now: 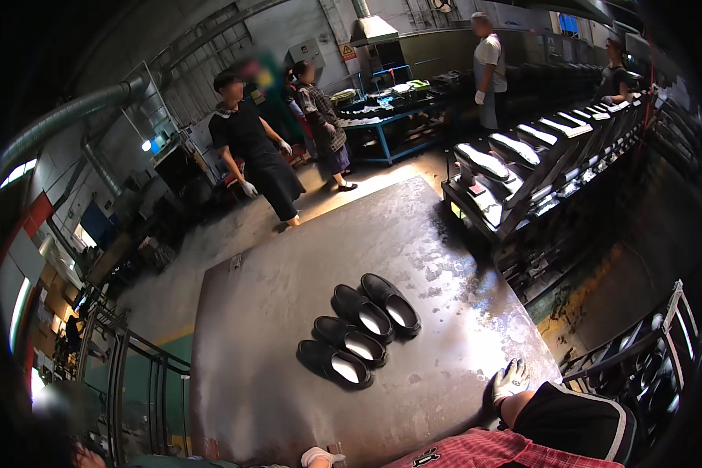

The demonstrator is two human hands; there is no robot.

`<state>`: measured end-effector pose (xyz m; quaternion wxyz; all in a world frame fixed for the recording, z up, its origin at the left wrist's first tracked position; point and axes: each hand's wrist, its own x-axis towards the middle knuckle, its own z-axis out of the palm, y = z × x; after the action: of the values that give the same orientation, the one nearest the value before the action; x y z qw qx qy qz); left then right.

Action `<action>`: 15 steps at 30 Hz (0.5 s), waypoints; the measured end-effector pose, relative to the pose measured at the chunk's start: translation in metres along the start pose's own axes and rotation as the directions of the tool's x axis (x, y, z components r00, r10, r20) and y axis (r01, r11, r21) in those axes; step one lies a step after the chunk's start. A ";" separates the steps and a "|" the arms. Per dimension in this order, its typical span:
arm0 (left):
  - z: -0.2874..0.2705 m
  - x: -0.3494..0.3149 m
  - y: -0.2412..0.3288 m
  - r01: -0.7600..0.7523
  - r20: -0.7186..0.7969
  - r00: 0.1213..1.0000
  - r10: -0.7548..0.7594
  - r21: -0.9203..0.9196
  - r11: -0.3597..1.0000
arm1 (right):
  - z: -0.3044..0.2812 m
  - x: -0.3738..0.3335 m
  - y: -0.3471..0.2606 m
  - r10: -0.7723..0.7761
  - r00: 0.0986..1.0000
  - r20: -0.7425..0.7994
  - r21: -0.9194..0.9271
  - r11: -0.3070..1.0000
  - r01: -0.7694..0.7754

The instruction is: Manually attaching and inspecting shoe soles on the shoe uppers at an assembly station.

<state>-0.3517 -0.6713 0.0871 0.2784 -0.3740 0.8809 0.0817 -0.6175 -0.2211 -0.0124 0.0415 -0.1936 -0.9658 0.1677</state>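
Note:
Several black slip-on shoes (356,329) with pale insoles sit side by side in a slanting row on a large, worn metal tabletop (265,312). My right hand (511,381), in a white glove, lies on the table's right near corner with its fingers stretched out, apart from the shoes and holding nothing. At the near edge my left hand (321,457), also white-gloved, is beside a small brown metal piece (336,450). The lower picture edge cuts this hand off, and its fingers cannot be made out. Neither hand touches a shoe.
A long rack (515,179) carrying shoe-shaped pieces runs along the right. Ahead left stand a person in black (253,152) and another in a patterned top (320,117). A gloved person (487,70) stands behind the rack. A blue-framed bench (382,129) is farther back; metal rails (136,351) flank the left.

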 end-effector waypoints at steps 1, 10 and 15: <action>0.003 0.001 0.000 -0.004 -0.010 1.000 0.004 0.008 1.000 | 0.001 -0.001 -0.001 -0.002 1.000 -0.015 0.011 1.000 0.002; -0.021 0.062 0.080 -0.134 -0.326 0.945 -0.030 -0.468 0.874 | -0.015 0.001 -0.008 0.082 0.992 0.098 0.048 0.995 -0.087; 0.002 0.174 0.100 -0.017 -0.094 0.972 -0.217 -0.944 0.331 | -0.015 -0.003 -0.015 0.058 0.993 0.101 0.064 0.996 -0.065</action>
<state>-0.5197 -0.7065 -0.0165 -0.0744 -0.5255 0.6712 0.5175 -0.6182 -0.2310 0.0072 -0.0054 -0.2132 -0.9540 0.2109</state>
